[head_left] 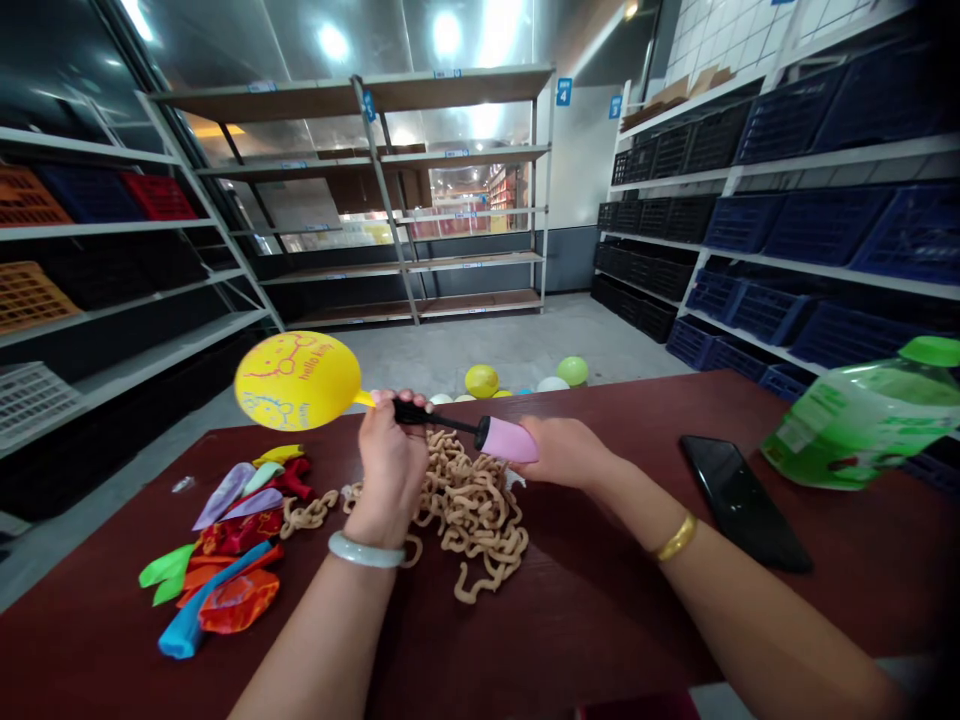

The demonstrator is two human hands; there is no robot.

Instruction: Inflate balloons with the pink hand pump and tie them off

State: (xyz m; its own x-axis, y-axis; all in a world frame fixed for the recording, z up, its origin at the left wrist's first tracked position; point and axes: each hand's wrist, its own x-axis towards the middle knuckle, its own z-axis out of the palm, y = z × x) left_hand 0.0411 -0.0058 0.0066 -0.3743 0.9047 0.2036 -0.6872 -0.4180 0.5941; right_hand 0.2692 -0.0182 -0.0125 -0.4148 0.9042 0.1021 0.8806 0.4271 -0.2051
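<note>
A yellow balloon (298,382) with printed drawings is partly inflated, its neck pointing right into the fingers of my left hand (393,450). Those fingers are closed where the neck meets the black nozzle end of a hand pump. My right hand (559,452) is wrapped around the pink barrel of the balloon pump (506,440), whose black rod shows between the two hands. Beneath both hands lies a heap of beige, curly, rope-like pieces (480,520). Left of my left wrist, several flat balloons (238,535) in red, orange, blue, green and purple lie on the table.
On the right of the dark red table (600,620) are a black phone (742,500) and a green liquid bottle (855,420). Inflated balloons (481,381) lie beyond the far edge. Metal shelves (465,262) stand behind; crates (817,235) fill the right racks.
</note>
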